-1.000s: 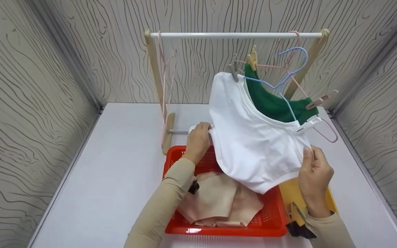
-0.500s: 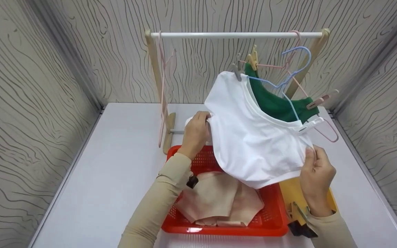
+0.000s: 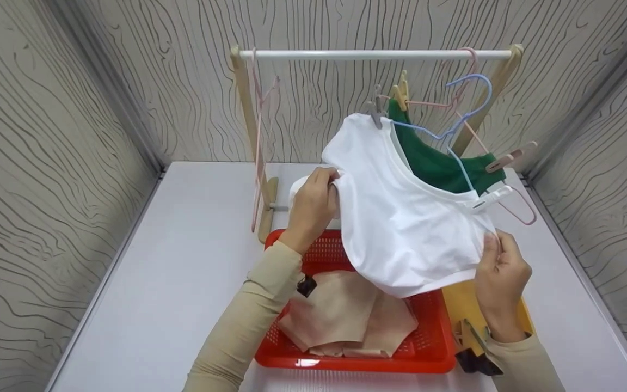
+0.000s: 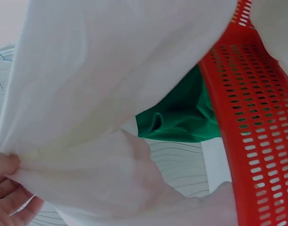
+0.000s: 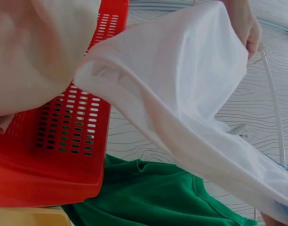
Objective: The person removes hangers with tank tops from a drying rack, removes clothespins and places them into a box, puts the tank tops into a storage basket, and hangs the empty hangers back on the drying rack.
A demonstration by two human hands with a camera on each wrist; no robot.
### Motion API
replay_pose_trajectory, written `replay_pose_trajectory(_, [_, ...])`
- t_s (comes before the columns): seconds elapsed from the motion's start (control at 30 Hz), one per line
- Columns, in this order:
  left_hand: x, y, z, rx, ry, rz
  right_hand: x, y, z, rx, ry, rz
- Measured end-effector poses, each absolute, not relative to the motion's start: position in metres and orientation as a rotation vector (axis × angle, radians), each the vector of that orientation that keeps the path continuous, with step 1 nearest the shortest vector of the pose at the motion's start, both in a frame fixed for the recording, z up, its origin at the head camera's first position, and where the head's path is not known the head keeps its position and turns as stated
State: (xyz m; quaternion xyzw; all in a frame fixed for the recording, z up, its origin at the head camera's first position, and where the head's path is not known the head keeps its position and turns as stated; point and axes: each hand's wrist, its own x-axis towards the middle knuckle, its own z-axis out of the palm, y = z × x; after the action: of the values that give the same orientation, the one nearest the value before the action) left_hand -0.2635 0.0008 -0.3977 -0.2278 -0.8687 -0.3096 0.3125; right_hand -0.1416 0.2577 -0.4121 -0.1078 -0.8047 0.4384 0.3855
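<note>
A pair of white underpants (image 3: 400, 218) hangs tilted from a blue hanger (image 3: 479, 103). A grey clothespin (image 3: 375, 115) clips its waistband at the upper left, and a white clothespin (image 3: 492, 198) clips it at the right. My left hand (image 3: 311, 209) grips the left side of the cloth near a leg opening, with a white fold showing behind the fingers. At the opposite edge, my right hand (image 3: 504, 272) pinches the fabric between thumb and fingers, below the white clothespin. The hanger's hook is in front of the rack, held by neither hand.
A white rail (image 3: 346, 55) on wooden posts carries pink hangers. Behind the underpants, a green garment (image 3: 438, 163) hangs by yellow and pink clothespins. Below stand a red basket (image 3: 354, 366) with beige garments (image 3: 340, 316) inside and a yellow container (image 3: 459, 305) under the right wrist.
My left hand has moved up, still gripping the white cloth, and the lower edge of the underpants has risen slightly. My right hand and the hanger have shifted a little to the right.
</note>
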Motion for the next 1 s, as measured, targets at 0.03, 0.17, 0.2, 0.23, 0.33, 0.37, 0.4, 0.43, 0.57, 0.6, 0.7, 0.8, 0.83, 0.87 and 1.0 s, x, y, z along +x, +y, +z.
replay_pose_trajectory(0.03, [-0.261,0.001,-0.396,-0.612,-2.281,-0.822,-0.142,0.258,-0.412,-0.282,-2.051,1.118])
replay_pose_trajectory(0.17, [-0.252,0.003,-0.393,-0.678,-2.257,-0.858,-0.141,0.257,-0.413,-0.296,-2.057,1.124])
replay_pose_trajectory(0.2, [-0.249,0.004,-0.394,-0.697,-2.266,-0.866,-0.141,0.258,-0.413,-0.295,-2.057,1.128])
replay_pose_trajectory(0.23, [-0.247,0.005,-0.397,-0.714,-2.286,-0.875,-0.141,0.258,-0.413,-0.292,-2.058,1.13])
replay_pose_trajectory(0.33, [-0.241,0.008,-0.41,-0.765,-2.399,-0.875,-0.141,0.258,-0.415,-0.256,-2.053,1.134])
replay_pose_trajectory(0.37, [-0.239,0.009,-0.416,-0.778,-2.443,-0.862,-0.141,0.258,-0.416,-0.245,-2.054,1.133])
replay_pose_trajectory(0.4, [-0.237,0.011,-0.422,-0.788,-2.49,-0.845,-0.141,0.258,-0.416,-0.235,-2.057,1.131])
replay_pose_trajectory(0.43, [-0.236,0.012,-0.428,-0.795,-2.529,-0.824,-0.141,0.258,-0.417,-0.227,-2.062,1.13])
replay_pose_trajectory(0.57, [-0.234,0.014,-0.451,-0.801,-2.611,-0.784,-0.14,0.258,-0.42,-0.218,-2.084,1.115])
replay_pose_trajectory(0.6, [-0.234,0.013,-0.454,-0.798,-2.624,-0.793,-0.14,0.258,-0.42,-0.221,-2.087,1.113])
replay_pose_trajectory(0.7, [-0.234,0.01,-0.46,-0.803,-2.646,-0.826,-0.14,0.258,-0.42,-0.238,-2.087,1.115])
replay_pose_trajectory(0.8, [-0.234,0.004,-0.464,-0.816,-2.64,-0.758,-0.14,0.258,-0.418,-0.262,-2.088,1.126])
replay_pose_trajectory(0.83, [-0.234,0.002,-0.465,-0.817,-2.631,-0.716,-0.14,0.258,-0.418,-0.268,-2.088,1.126])
replay_pose_trajectory(0.87, [-0.234,-0.001,-0.466,-0.815,-2.621,-0.669,-0.14,0.258,-0.417,-0.273,-2.088,1.124])
replay_pose_trajectory(1.0, [-0.238,-0.011,-0.472,-0.757,-2.674,-0.495,-0.141,0.258,-0.417,-0.277,-2.087,1.119])
